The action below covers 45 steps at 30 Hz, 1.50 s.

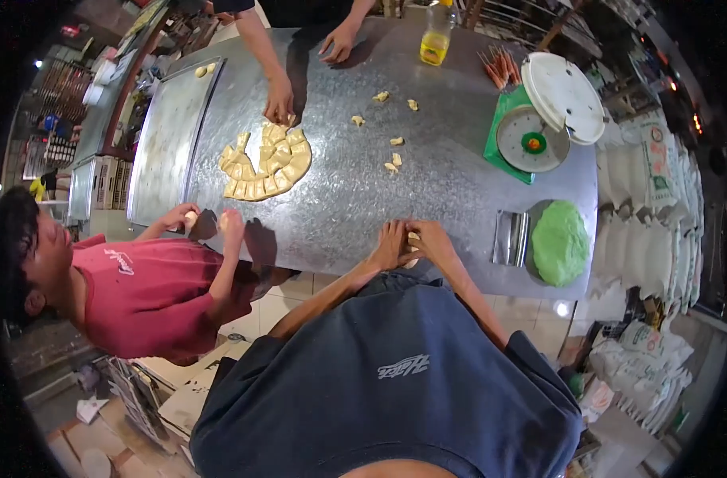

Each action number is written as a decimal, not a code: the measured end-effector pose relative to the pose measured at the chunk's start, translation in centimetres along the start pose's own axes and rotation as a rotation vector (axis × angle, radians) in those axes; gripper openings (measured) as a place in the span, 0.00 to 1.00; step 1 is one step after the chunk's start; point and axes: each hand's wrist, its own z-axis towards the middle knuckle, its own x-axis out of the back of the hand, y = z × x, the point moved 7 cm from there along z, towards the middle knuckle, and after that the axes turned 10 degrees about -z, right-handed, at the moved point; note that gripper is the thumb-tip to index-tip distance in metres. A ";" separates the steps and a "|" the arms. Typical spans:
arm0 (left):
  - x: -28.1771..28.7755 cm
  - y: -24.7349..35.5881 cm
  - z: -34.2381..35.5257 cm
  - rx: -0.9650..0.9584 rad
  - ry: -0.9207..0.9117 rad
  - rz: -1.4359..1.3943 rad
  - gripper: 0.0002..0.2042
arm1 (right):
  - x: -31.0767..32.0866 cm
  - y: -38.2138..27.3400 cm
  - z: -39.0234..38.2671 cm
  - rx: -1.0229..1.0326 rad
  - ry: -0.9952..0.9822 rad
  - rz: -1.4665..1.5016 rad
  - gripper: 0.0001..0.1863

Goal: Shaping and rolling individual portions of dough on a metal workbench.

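At the table's near edge, both of my hands meet over a small piece of pale dough point(413, 247). My left hand point(390, 244) has its fingers bent around the dough's left side. From the other side my right hand point(432, 240) closes on the same piece, which the fingers partly cover. To the right lie a metal dough scraper point(510, 237) and a big flattened lump of green dough point(560, 243). Farther left, a slab of pale dough cut into many small pieces point(256, 188) forms a curved shape. Several loose dough pieces point(396, 141) are scattered beyond my hands.
A green scale point(507, 139) with a white lid point(562, 97) stands at the far right. A bottle of yellow oil point(435, 48) is at the back. One co-worker's hand point(279, 100) touches the cut dough; another in red point(152, 291) handles dough beside a metal tray point(168, 135).
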 end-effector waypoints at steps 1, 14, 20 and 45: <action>-0.5 -0.6 -0.1 0.086 -0.040 0.007 0.45 | 0.1 0.2 0.0 -0.029 -0.017 -0.030 0.16; -1.2 1.2 0.2 0.077 -0.038 -0.039 0.19 | 8.2 -7.0 -3.0 -0.244 -0.088 0.224 0.11; 0.1 2.1 0.5 0.042 -0.002 0.100 0.24 | 21.2 -13.4 -3.0 0.007 0.417 0.707 0.19; 17.9 3.7 -8.4 0.552 0.510 -0.401 0.38 | -2.2 -10.1 8.3 0.015 -0.262 0.366 0.26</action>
